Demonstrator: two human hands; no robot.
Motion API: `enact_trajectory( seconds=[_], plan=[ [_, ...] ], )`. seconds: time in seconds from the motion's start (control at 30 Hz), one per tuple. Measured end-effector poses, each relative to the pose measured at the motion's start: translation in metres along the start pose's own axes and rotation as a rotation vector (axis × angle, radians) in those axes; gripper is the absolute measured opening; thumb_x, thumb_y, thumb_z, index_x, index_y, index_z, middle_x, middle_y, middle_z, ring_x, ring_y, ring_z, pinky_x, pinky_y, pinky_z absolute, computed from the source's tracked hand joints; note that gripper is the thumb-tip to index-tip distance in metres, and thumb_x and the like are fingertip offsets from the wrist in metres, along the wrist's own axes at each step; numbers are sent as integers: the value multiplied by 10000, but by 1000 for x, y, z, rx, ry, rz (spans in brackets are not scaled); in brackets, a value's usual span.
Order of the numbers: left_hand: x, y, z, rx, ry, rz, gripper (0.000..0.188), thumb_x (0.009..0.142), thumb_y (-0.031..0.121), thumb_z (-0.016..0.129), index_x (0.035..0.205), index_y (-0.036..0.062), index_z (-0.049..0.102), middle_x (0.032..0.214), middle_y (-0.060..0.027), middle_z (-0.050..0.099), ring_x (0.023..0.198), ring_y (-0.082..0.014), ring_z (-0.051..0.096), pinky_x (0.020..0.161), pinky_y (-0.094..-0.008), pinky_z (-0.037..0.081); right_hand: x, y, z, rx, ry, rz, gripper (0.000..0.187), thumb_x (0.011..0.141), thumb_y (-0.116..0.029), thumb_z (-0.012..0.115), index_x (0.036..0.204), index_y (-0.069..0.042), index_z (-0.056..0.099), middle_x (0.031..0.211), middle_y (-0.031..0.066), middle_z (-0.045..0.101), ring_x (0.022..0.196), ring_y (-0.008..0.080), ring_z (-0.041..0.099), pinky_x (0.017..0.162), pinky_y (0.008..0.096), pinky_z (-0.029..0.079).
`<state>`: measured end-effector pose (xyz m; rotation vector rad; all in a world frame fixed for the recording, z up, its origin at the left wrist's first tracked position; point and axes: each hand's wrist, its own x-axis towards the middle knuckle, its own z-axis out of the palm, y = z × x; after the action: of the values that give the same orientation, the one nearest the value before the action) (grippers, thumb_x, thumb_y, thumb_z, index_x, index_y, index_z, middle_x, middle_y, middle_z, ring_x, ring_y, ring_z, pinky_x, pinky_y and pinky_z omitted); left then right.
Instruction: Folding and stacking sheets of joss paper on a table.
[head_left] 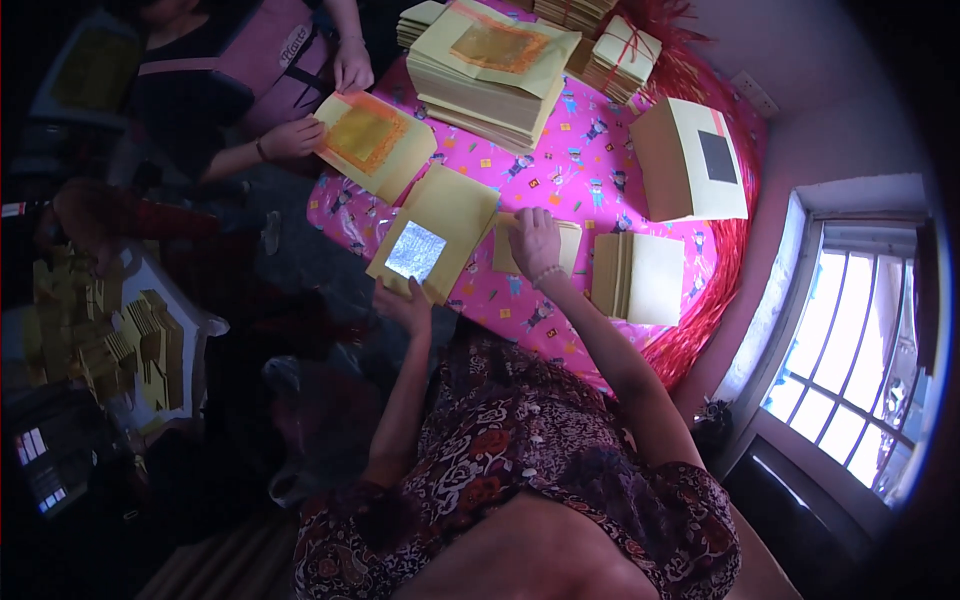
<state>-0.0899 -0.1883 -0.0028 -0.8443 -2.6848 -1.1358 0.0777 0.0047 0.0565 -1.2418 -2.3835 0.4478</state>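
A yellow paper sheet (447, 215) with a shiny silver foil square (415, 250) lies across the near left edge of the pink table. My left hand (405, 306) grips its near edge, thumb on top, close to the foil. To the right, my right hand (536, 245) rests with curled fingers over a smaller pile of yellow paper (567, 246). What those fingers pinch is hidden beneath them. Right of that hand stands a folded stack of yellow paper (650, 278).
Across the corner, another person's hands (293, 138) hold a yellow sheet with an orange and gold patch (362, 137). A tall paper stack (485, 85) stands at the back, a bundle with a dark square (690, 160) at right. Red tinsel (725, 270) edges the patterned tablecloth (590, 130).
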Motion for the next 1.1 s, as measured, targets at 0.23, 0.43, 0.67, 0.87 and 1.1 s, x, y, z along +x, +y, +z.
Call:
enact_trajectory(
  seconds=[0.23, 0.43, 0.67, 0.87, 1.1],
  plan=[
    [16, -60, 23, -987, -194, -966, 383, 785, 27, 678, 1124, 34, 503, 965, -42, 570, 871, -164, 577, 770, -316, 489, 43, -12, 43, -70, -343, -106, 357, 780, -217, 632, 1065, -54, 494, 1032, 138, 510, 988, 293, 513, 806, 409, 440],
    [19, -45, 14, -817, -192, -967, 409, 773, 0, 671, 1145, 24, 502, 1022, -57, 569, 884, -177, 578, 774, -325, 481, 52, -5, 60, -43, -448, -17, 487, 759, -299, 661, 1141, -67, 468, 1117, 142, 473, 1047, 314, 475, 851, 448, 414],
    [11, -40, -14, -1002, -269, -853, 400, 820, 34, 635, 1193, -9, 498, 1099, -79, 577, 975, -191, 570, 837, -321, 457, 76, -7, 62, -5, -576, 23, 775, 719, -424, 687, 1321, -69, 353, 1225, 163, 428, 1150, 341, 429, 933, 472, 384],
    [13, -21, -47, -888, -359, -721, 205, 862, 52, 606, 1054, 12, 548, 995, -45, 568, 897, -128, 563, 810, -268, 443, 88, -16, 57, 405, -584, -65, 1061, 600, -422, 793, 1414, -56, 221, 1395, 190, 331, 1310, 345, 307, 1064, 435, 307],
    [50, 14, -64, -927, -397, -297, 126, 863, -33, 551, 965, 41, 556, 1018, -45, 595, 945, -120, 549, 861, -257, 422, 105, 10, 53, 1096, -934, -35, 351, 711, -131, 744, 1020, -23, 620, 933, 62, 648, 916, 161, 608, 835, 305, 477]
  ],
)
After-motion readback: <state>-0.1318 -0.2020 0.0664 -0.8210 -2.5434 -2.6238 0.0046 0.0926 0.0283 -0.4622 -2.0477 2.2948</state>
